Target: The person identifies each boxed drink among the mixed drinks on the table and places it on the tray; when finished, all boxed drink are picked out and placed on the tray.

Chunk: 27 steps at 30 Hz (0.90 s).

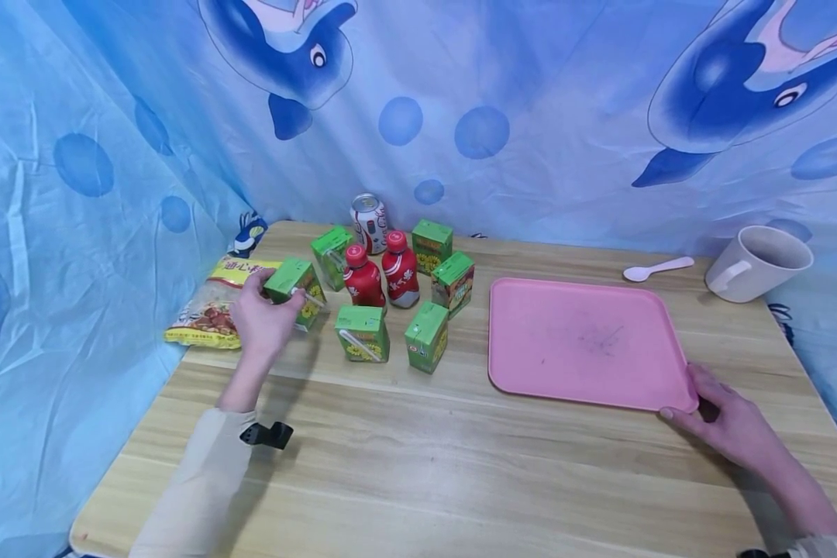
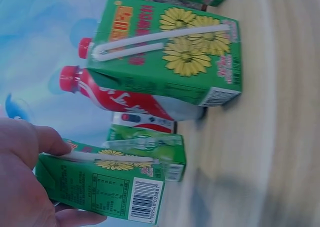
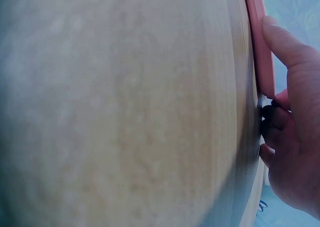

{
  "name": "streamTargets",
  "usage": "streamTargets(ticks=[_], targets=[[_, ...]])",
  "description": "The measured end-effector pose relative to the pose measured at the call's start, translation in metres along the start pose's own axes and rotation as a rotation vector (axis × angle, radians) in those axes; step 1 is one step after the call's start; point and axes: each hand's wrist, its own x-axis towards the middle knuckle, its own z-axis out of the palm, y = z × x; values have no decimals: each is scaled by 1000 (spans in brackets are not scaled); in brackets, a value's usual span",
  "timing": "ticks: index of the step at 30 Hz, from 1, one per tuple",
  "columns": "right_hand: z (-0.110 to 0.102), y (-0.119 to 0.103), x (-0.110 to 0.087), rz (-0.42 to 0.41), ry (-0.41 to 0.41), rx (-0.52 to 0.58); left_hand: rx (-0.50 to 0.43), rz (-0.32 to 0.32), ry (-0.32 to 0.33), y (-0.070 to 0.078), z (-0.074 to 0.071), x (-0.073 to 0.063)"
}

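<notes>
My left hand (image 1: 266, 314) grips a green drink carton (image 1: 295, 288) with a straw on its side, thumb on one side and fingers on the other. In the left wrist view this carton (image 2: 107, 184) shows its barcode face. Several more green cartons stand nearby, among them one with a slanted straw (image 1: 363, 335) and one to its right (image 1: 427, 338). Between the cartons stand two red-capped bottles, a front one (image 1: 364, 280) and a rear one (image 1: 401, 273). My right hand (image 1: 728, 418) holds the near right corner of a pink tray (image 1: 579, 341), its thumb along the near edge.
Behind the bottles stands a soda can (image 1: 369, 225). A yellow food bag (image 1: 212, 310) lies at the table's left edge. Beyond the tray are a white spoon (image 1: 659, 269) and a white mug (image 1: 756, 267). A blue dolphin-print curtain (image 1: 530, 178) hangs round the wooden table (image 1: 418, 473).
</notes>
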Motion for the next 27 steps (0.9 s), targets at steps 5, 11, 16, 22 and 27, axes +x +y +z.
streamTargets(ticks=[5, 11, 16, 22, 27], targets=[[0, 0, 0, -9, 5, 5, 1, 4, -44, 11, -9, 6], [0, 0, -1, -24, 19, 6, -25, 26, -94, 27, -22, 16], [0, 2, -1, -27, 20, 5, -25, 51, -119, 41, -32, 25], [0, 2, 0, -29, 30, 5, -28, 40, -174, 60, -42, 32], [1, 2, -1, -30, 38, 11, -57, 24, -228, 77, -46, 39]])
